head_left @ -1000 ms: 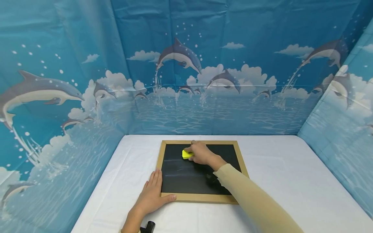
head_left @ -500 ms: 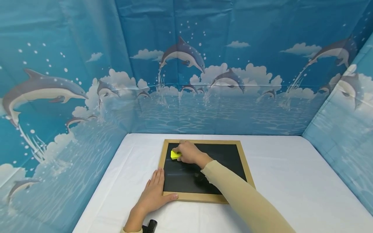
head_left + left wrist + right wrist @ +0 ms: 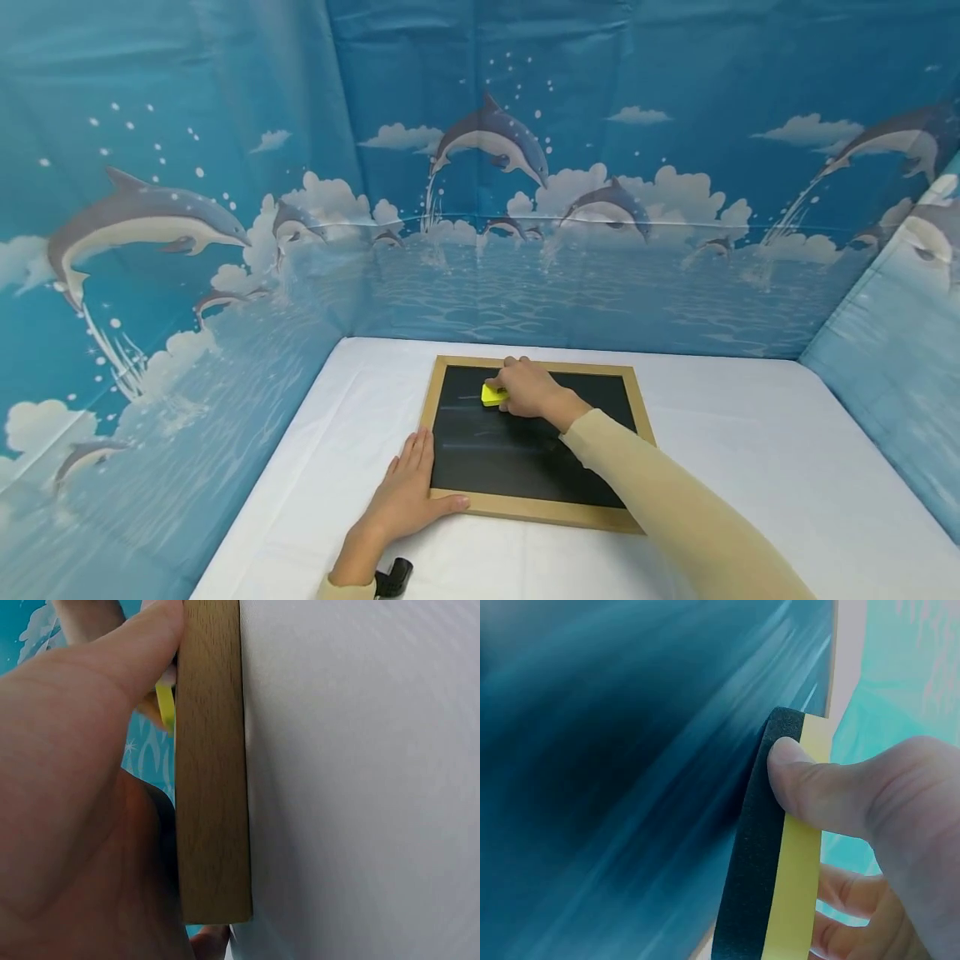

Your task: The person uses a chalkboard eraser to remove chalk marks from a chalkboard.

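Observation:
A small chalkboard (image 3: 495,471) with a pale wooden frame lies flat on the table, faint whitish streaks on its dark surface. My right hand (image 3: 531,390) grips a yellow and black chalkboard eraser (image 3: 491,396) near the board's far edge. In the right wrist view the thumb presses the eraser's black felt layer (image 3: 754,847), with fingers round the yellow side. Along the board's left edge rest the straight fingers of my left hand (image 3: 403,498), its thumb on the near frame strip. The left wrist view shows that thumb against the wooden frame (image 3: 214,772).
A white cloth (image 3: 750,450) covers the table on all sides of the board. Blue curtains (image 3: 570,292) printed with dolphins stand behind and at both sides. A black device (image 3: 394,577) sits at the left wrist.
My right hand slides the eraser left across the board, then back to the right. The left hand keeps its place on the frame, while the head view shifts slightly.

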The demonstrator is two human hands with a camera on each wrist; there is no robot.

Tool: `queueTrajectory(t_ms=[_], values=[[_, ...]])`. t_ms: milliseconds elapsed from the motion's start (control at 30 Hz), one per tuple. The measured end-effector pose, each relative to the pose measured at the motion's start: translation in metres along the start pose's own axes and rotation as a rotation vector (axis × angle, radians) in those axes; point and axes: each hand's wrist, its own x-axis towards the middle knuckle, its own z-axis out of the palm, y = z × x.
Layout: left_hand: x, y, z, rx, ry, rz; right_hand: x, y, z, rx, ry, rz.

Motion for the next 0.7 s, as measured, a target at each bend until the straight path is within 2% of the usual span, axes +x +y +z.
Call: queueTrajectory(t_ms=[467, 567, 700], values=[[-0.005, 0.007, -0.003, -0.03, 0.018, 0.023, -0.095, 0.091, -0.004, -0.033, 0.006, 0.127], [-0.005, 0.008, -0.003, -0.021, 0.018, 0.026, -0.107, 0.1, -0.002, -0.007, 0.013, 0.155], [-0.005, 0.007, -0.001, -0.012, 0.023, 0.034, -0.115, 0.104, 0.002, 0.011, 0.031, 0.176]])
